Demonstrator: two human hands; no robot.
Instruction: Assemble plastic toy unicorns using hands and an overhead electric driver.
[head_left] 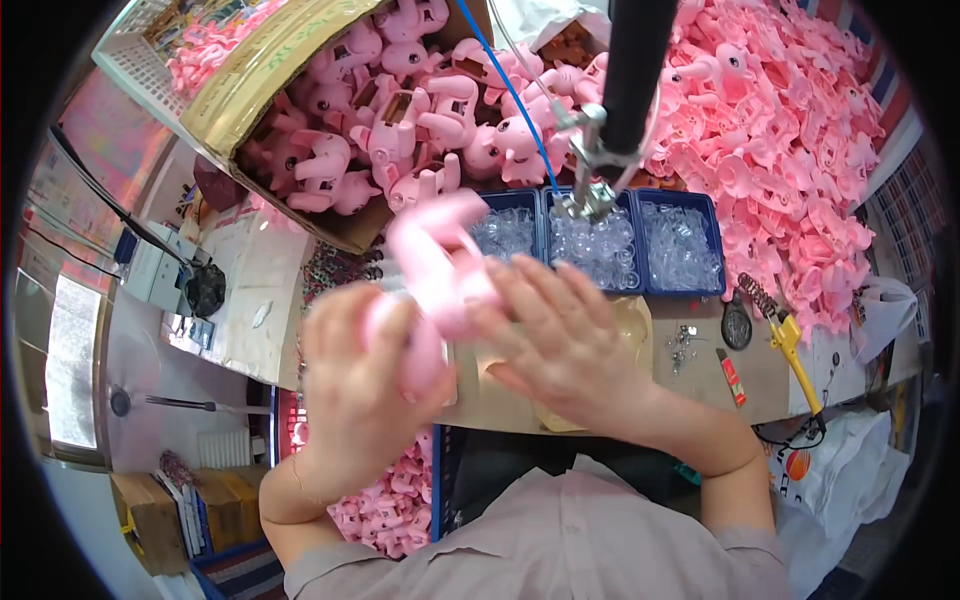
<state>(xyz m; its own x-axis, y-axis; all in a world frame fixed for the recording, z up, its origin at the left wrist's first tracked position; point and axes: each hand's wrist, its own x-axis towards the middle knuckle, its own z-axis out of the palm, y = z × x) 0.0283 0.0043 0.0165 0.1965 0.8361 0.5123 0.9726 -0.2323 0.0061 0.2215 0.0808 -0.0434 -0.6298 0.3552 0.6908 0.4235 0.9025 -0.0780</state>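
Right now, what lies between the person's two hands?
In the head view, a pink animal-shaped toy lies between the left hand, which grips it, and the right hand, whose fingers are at its side; blur hides their exact contact.

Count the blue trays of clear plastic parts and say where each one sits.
3, in a row: the left tray, partly behind the held pink toy; the middle tray, behind the metal clamp; the right tray, beside the pink plastic heap. More could be hidden.

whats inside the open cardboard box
Pink toy figures, piled in the cardboard box; some show dark openings. The box's bottom and anything beneath the top figures are covered.
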